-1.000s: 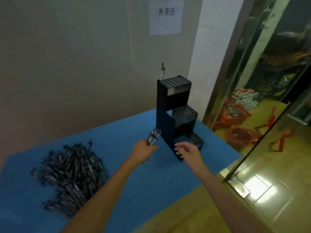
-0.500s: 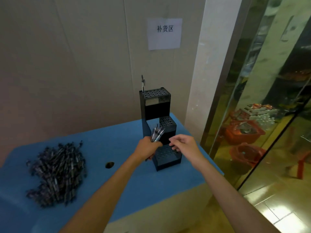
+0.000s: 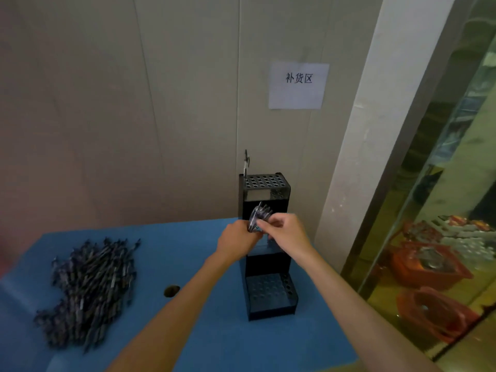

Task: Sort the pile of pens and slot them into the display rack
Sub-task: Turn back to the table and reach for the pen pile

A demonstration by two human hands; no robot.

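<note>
Pens in a loose dark pile (image 3: pixel 90 288) lie on the blue tabletop (image 3: pixel 204 331) at about nine o'clock from the black stepped display rack (image 3: pixel 265 245), well apart from it. One pen (image 3: pixel 245 162) stands upright in the rack's top tier at its far left corner. At the rack's middle tier, the left hand (image 3: pixel 236 244) grips a fanned bunch of pens (image 3: pixel 259 214), fingers curled round it. The right hand (image 3: pixel 287 232), at three o'clock of the left, pinches at that bunch with bent fingers. A small round hole (image 3: pixel 171 290) in the tabletop sits between pile and rack.
</note>
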